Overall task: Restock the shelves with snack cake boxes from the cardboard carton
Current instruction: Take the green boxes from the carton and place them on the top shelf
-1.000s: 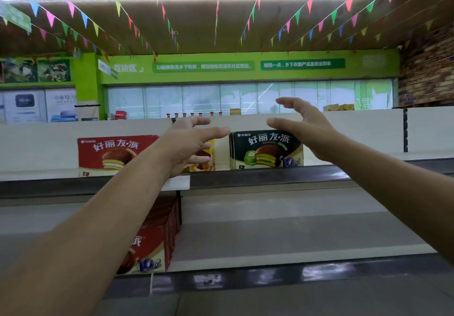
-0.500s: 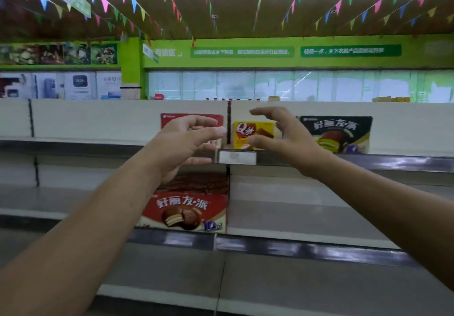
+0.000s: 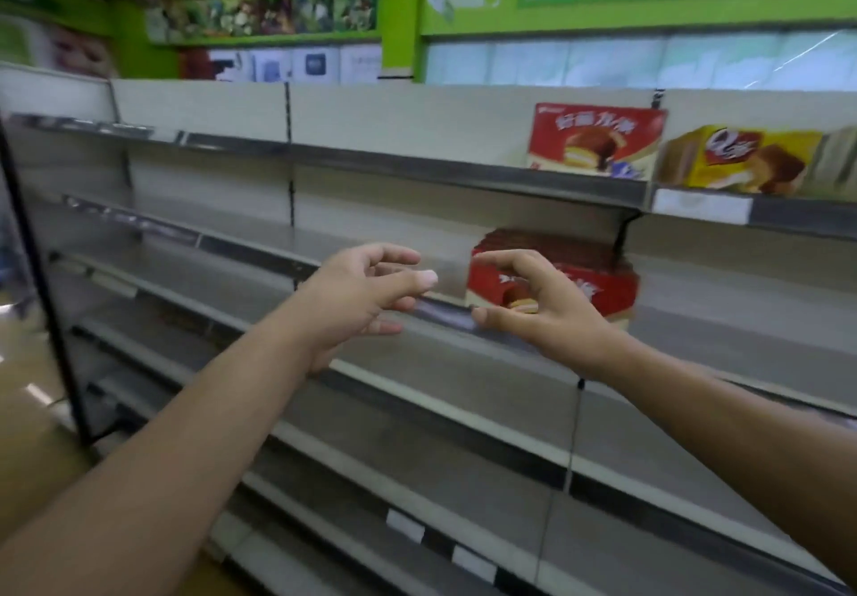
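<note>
2 empty hands hang loosely curled before the shelving: left hand (image 3: 357,298) and right hand (image 3: 538,305) grip nothing, probably freed to fetch stock. 1 red snack cake box (image 3: 596,138) and 1 yellow box (image 3: 751,161) face outward on the top shelf (image 3: 417,168); red boxes (image 3: 598,284) sit below. No carton shows.

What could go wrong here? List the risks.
Both the left hand and right hand are empty and no carton is in view, so restocking may stall. The red box stack sits at the shelf's front edge; a brush from the right hand might knock it off.
</note>
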A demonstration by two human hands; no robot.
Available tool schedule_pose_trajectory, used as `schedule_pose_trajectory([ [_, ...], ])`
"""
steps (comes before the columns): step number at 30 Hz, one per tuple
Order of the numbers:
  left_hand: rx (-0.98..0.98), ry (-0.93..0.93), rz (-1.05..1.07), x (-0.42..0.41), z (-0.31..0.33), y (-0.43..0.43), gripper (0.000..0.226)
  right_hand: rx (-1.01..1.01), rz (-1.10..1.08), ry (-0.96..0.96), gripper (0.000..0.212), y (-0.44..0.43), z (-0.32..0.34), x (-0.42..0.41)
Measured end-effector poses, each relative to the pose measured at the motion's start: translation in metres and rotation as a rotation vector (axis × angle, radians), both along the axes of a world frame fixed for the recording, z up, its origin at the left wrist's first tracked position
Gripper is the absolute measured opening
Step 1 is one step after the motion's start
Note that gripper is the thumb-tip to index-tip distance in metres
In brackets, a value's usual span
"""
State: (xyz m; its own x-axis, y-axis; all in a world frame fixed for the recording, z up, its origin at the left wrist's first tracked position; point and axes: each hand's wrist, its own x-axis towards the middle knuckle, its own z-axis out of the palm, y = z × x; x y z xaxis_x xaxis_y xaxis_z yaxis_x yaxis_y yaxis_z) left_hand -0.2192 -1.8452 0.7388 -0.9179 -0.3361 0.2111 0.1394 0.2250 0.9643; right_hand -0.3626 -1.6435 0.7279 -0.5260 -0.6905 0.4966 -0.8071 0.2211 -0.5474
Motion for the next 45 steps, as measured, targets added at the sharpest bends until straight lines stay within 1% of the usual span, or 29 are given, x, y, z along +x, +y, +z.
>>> schedule_pose_trajectory([
  [4,0.009,-0.064,0.096,0.034,-0.040,-0.041,0.035,0.091,0.070,-0.085,0.056,-0.056,-0.041,0.021],
  [12,0.016,-0.204,0.261,0.102,-0.108,-0.107,0.042,0.214,0.207,-0.243,0.058,-0.162,-0.116,0.061],
  [14,0.029,-0.237,0.310,0.117,-0.123,-0.120,0.043,0.258,0.258,-0.272,0.064,-0.182,-0.130,0.071],
  [17,0.074,-0.292,0.394,0.138,-0.146,-0.138,0.043,0.309,0.328,-0.280,0.083,-0.209,-0.150,0.084],
  [19,0.105,-0.333,0.450,0.150,-0.163,-0.149,0.042,0.321,0.374,-0.328,0.086,-0.226,-0.165,0.091],
  [23,0.178,-0.414,0.561,0.169,-0.203,-0.163,0.044,0.384,0.464,-0.427,0.078,-0.261,-0.205,0.100],
  [26,0.256,-0.487,0.659,0.177,-0.237,-0.169,0.045,0.470,0.524,-0.497,0.065,-0.289,-0.244,0.099],
  [29,0.353,-0.548,0.780,0.177,-0.273,-0.173,0.045,0.584,0.576,-0.600,0.065,-0.313,-0.286,0.094],
  [33,0.496,-0.633,0.905,0.170,-0.329,-0.172,0.041,0.780,0.597,-0.696,0.074,-0.340,-0.354,0.084],
  [36,0.581,-0.688,0.969,0.168,-0.377,-0.170,0.044,0.962,0.585,-0.810,0.082,-0.353,-0.406,0.074],
  [39,0.675,-0.758,1.012,0.170,-0.426,-0.168,0.047,1.099,0.533,-0.870,0.090,-0.363,-0.462,0.067],
  [40,0.707,-0.775,1.023,0.172,-0.442,-0.168,0.043,1.133,0.508,-0.892,0.092,-0.367,-0.480,0.065],
  [43,0.783,-0.819,1.065,0.178,-0.493,-0.170,0.019,1.196,0.454,-0.968,0.093,-0.377,-0.535,0.063],
  [44,0.800,-0.830,1.076,0.180,-0.511,-0.174,0.020,1.205,0.448,-0.987,0.093,-0.381,-0.551,0.063],
  [45,0.817,-0.841,1.080,0.183,-0.531,-0.177,0.028,1.215,0.446,-0.998,0.092,-0.386,-0.567,0.064],
])
